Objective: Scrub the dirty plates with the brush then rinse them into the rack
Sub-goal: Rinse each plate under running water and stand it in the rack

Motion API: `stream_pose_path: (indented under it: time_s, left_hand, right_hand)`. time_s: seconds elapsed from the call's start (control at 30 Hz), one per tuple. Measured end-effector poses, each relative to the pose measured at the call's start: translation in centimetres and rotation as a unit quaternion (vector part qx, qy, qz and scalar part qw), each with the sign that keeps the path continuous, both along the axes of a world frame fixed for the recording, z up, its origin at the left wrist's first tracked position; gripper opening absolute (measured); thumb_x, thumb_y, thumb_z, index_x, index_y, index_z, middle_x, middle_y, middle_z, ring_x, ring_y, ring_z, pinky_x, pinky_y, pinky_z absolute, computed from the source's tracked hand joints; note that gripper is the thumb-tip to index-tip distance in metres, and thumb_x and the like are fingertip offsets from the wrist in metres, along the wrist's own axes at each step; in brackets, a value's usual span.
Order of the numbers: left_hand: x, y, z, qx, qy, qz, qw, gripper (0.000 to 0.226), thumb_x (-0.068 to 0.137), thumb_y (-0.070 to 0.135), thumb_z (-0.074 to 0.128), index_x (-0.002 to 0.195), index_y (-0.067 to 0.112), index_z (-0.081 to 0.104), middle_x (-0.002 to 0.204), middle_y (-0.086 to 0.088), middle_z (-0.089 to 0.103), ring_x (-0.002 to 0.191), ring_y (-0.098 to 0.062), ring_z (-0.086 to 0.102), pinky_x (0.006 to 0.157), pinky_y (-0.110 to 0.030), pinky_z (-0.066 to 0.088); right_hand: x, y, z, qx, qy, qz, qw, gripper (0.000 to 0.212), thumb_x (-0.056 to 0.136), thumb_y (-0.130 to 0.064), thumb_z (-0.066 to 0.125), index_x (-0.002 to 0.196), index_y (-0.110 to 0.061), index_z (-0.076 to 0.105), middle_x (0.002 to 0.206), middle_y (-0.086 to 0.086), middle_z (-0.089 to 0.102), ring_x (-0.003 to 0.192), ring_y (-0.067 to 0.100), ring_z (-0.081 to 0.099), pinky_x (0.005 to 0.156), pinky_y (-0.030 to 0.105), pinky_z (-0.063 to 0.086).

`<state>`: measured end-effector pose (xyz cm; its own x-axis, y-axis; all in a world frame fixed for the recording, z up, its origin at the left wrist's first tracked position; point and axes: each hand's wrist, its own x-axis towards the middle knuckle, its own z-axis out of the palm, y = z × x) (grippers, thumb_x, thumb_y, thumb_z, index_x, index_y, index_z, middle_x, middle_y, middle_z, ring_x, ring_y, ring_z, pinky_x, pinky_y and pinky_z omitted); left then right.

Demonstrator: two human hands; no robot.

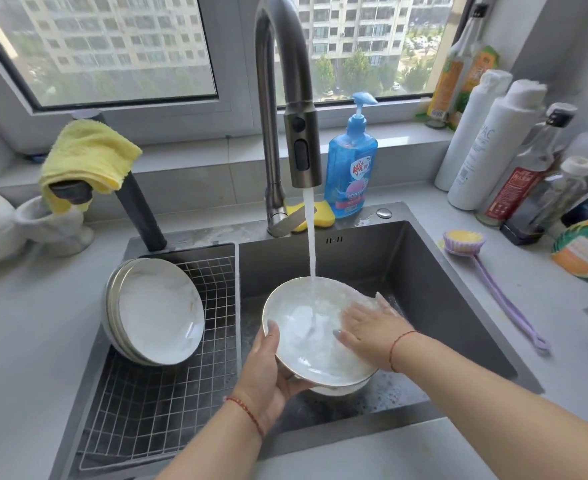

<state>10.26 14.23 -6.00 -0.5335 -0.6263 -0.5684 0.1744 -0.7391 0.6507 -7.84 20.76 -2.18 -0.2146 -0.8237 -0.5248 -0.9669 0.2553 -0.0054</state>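
My left hand [268, 372] grips the rim of the plate [306, 344] under the faucet stream [311, 258], right hand [372, 323] flat, rubbing inside — rinse step. Brush [493, 285] parked on counter. Next — lift plate left into the rack [168, 393], beside the stacked plates [157, 310].

Yellow cloth [88, 155] over a spout, blue soap bottle [350, 171] beside yellow sponge [317, 220].

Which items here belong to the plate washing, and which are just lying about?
In use:
plate under the tap, gripped by left hand, rubbed by flat right hand
faucet, running
washed plates in rack
brush, lying on counter

Lying about:
yellow cloth
soap bottle
yellow sponge
bottles at right
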Motion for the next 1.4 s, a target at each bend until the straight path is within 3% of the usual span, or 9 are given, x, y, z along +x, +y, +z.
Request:
stream_pose_path:
  time_s: [0.17,0.27,0.4,0.73,0.9,1.1,1.2,1.27,1.4]
  left_hand:
    - [-0.5,-0.5,-0.1,0.001,0.007,-0.006,1.0,0.041,0.099,0.051,0.043,0.134,0.032,0.055,0.122,-0.011,0.07,0.103,-0.038,0.07,0.076,-0.056,0.058]
    - [-0.9,-0.5,0.0,0.003,0.006,-0.004,1.0,0.043,0.098,0.054,0.043,0.133,0.032,0.054,0.115,-0.011,0.073,0.097,-0.037,0.072,0.071,-0.05,0.06]
    - [-1.1,-0.3,0.4,0.003,0.008,-0.012,1.0,0.053,0.09,0.061,0.044,0.131,0.028,0.056,0.113,-0.013,0.073,0.098,-0.035,0.072,0.075,-0.05,0.061]
    - [-1.2,-0.1,1.0,-0.019,-0.036,-0.019,0.999,0.043,0.095,0.057,0.046,0.128,0.032,0.061,0.119,-0.01,0.071,0.103,-0.04,0.069,0.077,-0.064,0.056]
    - [-1.6,-0.8,0.9,-0.058,-0.11,-0.011,0.992,0.041,0.098,0.056,0.046,0.132,0.034,0.057,0.118,-0.008,0.071,0.097,-0.037,0.072,0.075,-0.053,0.061]
    - [-3.0,-1.8,1.4,-0.058,-0.141,-0.018,0.988,0.042,0.1,0.054,0.044,0.126,0.025,0.059,0.109,-0.012,0.073,0.092,-0.036,0.073,0.077,-0.047,0.062]
    - [-4.3,-2.0,1.9,-0.059,-0.151,-0.04,0.986,0.043,0.1,0.054,0.045,0.123,0.022,0.061,0.106,-0.014,0.073,0.087,-0.033,0.074,0.068,-0.038,0.062]
    - [-5.0,-2.2,2.1,-0.054,-0.157,-0.051,0.985,0.042,0.099,0.054,0.048,0.12,0.021,0.062,0.101,-0.014,0.073,0.079,-0.03,0.074,0.062,-0.034,0.06]
    - [-6.7,-2.0,1.9,-0.075,-0.167,-0.117,0.976,0.037,0.1,0.047,0.046,0.123,0.02,0.058,0.096,-0.012,0.07,0.079,-0.026,0.07,0.074,-0.037,0.059]
  right_hand:
    - [2.8,3.3,1.9,0.009,-0.127,-0.03,0.991,0.048,0.101,-0.012,0.023,0.148,-0.02,0.019,0.153,0.012,0.027,0.144,0.027,0.016,0.118,0.049,-0.001]
    - [4.7,3.4,2.2,0.006,-0.247,-0.005,0.969,0.046,0.106,-0.024,0.015,0.152,-0.024,0.018,0.159,-0.006,0.009,0.145,0.006,-0.001,0.113,0.024,-0.012]
    - [6.1,0.5,0.6,-0.057,-0.336,-0.01,0.94,0.048,0.104,-0.029,0.015,0.152,-0.029,0.01,0.159,-0.014,0.004,0.143,-0.005,-0.006,0.118,0.03,-0.01]
    - [0.6,-2.9,-1.3,-0.084,-0.215,-0.137,0.963,0.052,0.101,-0.042,0.02,0.152,-0.034,0.011,0.16,-0.008,0.004,0.147,0.014,0.005,0.119,0.035,0.002]
    - [0.5,1.0,0.5,-0.04,-0.222,-0.211,0.951,0.05,0.102,-0.043,0.021,0.14,-0.02,0.043,0.147,0.003,0.041,0.132,0.024,0.04,0.111,0.036,0.028]
    - [2.2,4.4,-1.1,-0.173,-0.169,-0.052,0.969,0.049,0.089,-0.052,0.045,0.131,-0.028,0.053,0.134,-0.014,0.053,0.125,0.002,0.04,0.118,0.052,0.0]
    - [2.2,4.6,-2.5,-0.331,-0.167,-0.019,0.928,0.031,0.076,-0.036,0.05,0.095,-0.029,0.074,0.096,-0.011,0.073,0.089,0.008,0.069,0.079,0.027,0.057]
    - [1.9,4.3,-2.9,-0.348,-0.18,-0.041,0.919,0.026,0.073,-0.032,0.05,0.086,-0.026,0.072,0.076,-0.009,0.072,0.068,0.013,0.068,0.055,0.02,0.053]
    - [0.4,4.1,-2.5,-0.324,-0.277,-0.195,0.884,0.022,0.081,-0.038,0.056,0.09,-0.021,0.067,0.08,0.002,0.069,0.076,0.022,0.062,0.066,0.032,0.045]
